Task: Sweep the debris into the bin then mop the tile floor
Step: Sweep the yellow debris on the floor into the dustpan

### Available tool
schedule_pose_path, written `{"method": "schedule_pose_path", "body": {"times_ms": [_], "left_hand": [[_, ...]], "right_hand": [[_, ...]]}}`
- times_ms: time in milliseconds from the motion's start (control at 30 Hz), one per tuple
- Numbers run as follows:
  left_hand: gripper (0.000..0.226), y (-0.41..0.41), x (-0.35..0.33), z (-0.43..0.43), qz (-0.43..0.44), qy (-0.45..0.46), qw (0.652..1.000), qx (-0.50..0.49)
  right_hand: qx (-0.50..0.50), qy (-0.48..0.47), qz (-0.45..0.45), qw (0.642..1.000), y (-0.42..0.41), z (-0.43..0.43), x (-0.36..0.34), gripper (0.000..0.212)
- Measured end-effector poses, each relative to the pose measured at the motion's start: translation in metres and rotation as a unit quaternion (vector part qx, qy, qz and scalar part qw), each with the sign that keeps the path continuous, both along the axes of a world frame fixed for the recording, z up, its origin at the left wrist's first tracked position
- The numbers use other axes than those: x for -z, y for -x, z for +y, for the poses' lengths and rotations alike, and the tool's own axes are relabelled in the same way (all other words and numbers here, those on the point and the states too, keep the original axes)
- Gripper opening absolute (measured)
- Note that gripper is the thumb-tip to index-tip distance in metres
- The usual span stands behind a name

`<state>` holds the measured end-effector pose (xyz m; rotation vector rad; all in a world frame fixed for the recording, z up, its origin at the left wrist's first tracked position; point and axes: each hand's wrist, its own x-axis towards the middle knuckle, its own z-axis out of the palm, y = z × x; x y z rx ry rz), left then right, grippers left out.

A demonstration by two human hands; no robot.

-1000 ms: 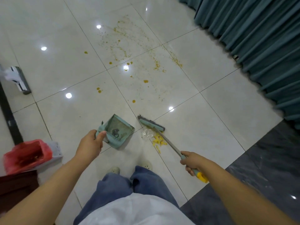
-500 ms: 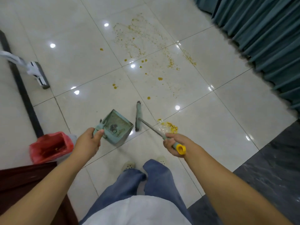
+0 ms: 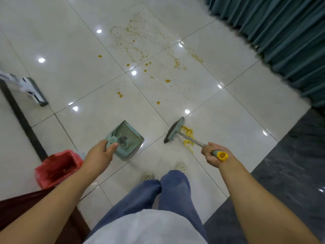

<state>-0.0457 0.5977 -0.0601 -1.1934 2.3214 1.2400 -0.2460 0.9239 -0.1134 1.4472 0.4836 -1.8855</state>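
My left hand [image 3: 100, 155] grips the handle of a teal dustpan [image 3: 125, 139], held low over the white tile floor [image 3: 70, 50] with some dark dirt in it. My right hand [image 3: 213, 154] grips the yellow-capped handle of a small teal broom [image 3: 174, 130]. The broom head rests on the floor just left of a pile of yellow scraps [image 3: 189, 138]. Orange drops and crumbs [image 3: 140, 50] are scattered over the tiles further ahead. A bin lined with a red bag [image 3: 58, 167] stands at my lower left. A white mop head [image 3: 32, 90] lies at the far left.
Teal curtains [image 3: 281, 32] hang along the right. A dark grey floor strip [image 3: 290, 164] runs at the lower right. A dark wooden piece of furniture [image 3: 21, 205] stands beside the bin. A black threshold line [image 3: 22, 118] crosses the left side. My feet stand just behind the dustpan.
The broom head has swung from left of the scraps near the dustpan out to the right, and now stands beside the yellow pile. The dustpan has stayed roughly in place.
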Motion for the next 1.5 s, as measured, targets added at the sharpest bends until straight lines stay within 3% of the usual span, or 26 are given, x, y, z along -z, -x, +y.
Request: {"method": "schedule_pose_path", "body": {"times_ms": [267,700,967,1100,1200,1300,1367,1500], "left_hand": [[0.033,0.011,-0.002,0.006,0.001,0.011,0.998,0.056],[0.031,0.026,-0.004,0.027,-0.010,0.011,0.985,0.171],[0.032,0.038,0.002,0.054,-0.003,0.014,0.977,0.212],[0.030,0.046,0.004,0.068,-0.004,-0.001,0.976,0.220],[0.029,0.052,0.006,0.081,-0.008,-0.019,0.976,0.218],[0.030,0.059,0.008,0.097,-0.018,-0.021,0.973,0.230],[0.030,0.064,0.012,0.111,-0.021,-0.019,0.971,0.236],[0.031,0.071,0.023,0.139,-0.026,-0.030,0.971,0.234]], "right_hand": [[0.035,-0.015,0.011,0.999,-0.032,0.039,-0.011,0.016],[-0.057,-0.031,0.030,0.997,-0.077,0.024,-0.014,0.021],[-0.007,-0.007,0.041,0.999,-0.082,0.092,-0.027,0.018],[-0.095,-0.018,0.053,0.994,-0.062,0.101,-0.037,0.025],[-0.206,-0.098,0.079,0.970,-0.037,0.091,-0.036,0.025],[-0.293,-0.182,0.109,0.932,-0.012,0.081,-0.026,0.011],[-0.363,-0.233,0.142,0.891,0.001,0.080,-0.014,0.008],[-0.514,-0.312,0.170,0.781,0.015,0.095,0.021,0.028]]}}
